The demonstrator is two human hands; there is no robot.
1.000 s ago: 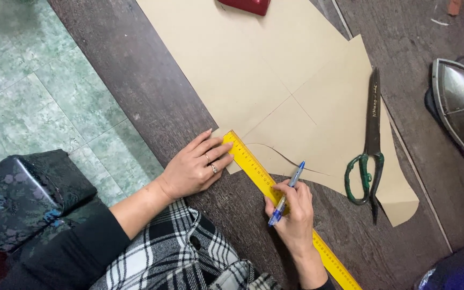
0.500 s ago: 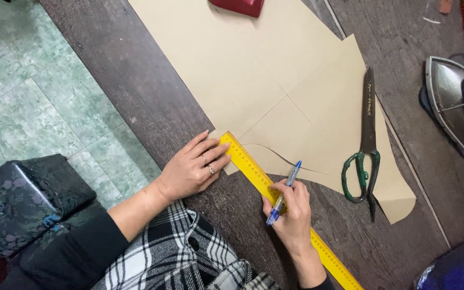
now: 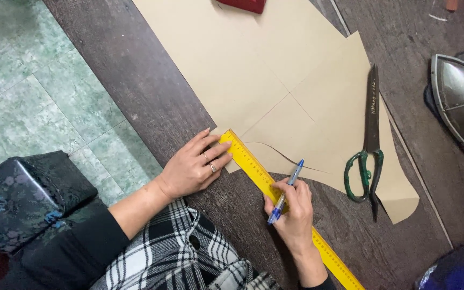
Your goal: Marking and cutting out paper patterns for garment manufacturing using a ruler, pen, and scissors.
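Roughly, by label:
Left hand (image 3: 194, 169): flat, fingers spread, pressed on upper end of yellow ruler (image 3: 275, 193).
Right hand (image 3: 292, 212): pinched blue pen (image 3: 285, 191) near its tip end, tip at ruler edge.
Ruler: lay diagonal on table (image 3: 135, 80), under both hands, across brown pattern paper (image 3: 253, 70).
Handling (judged): ruler stiff, light, prob. slippery on paper; best pinned flat from above. Pen light, rigid.
Paper: thin, creasable, just beyond left fingertips.
Scissors (image 3: 369, 139): green-handled, w/ blades shut, past right hand, apart.
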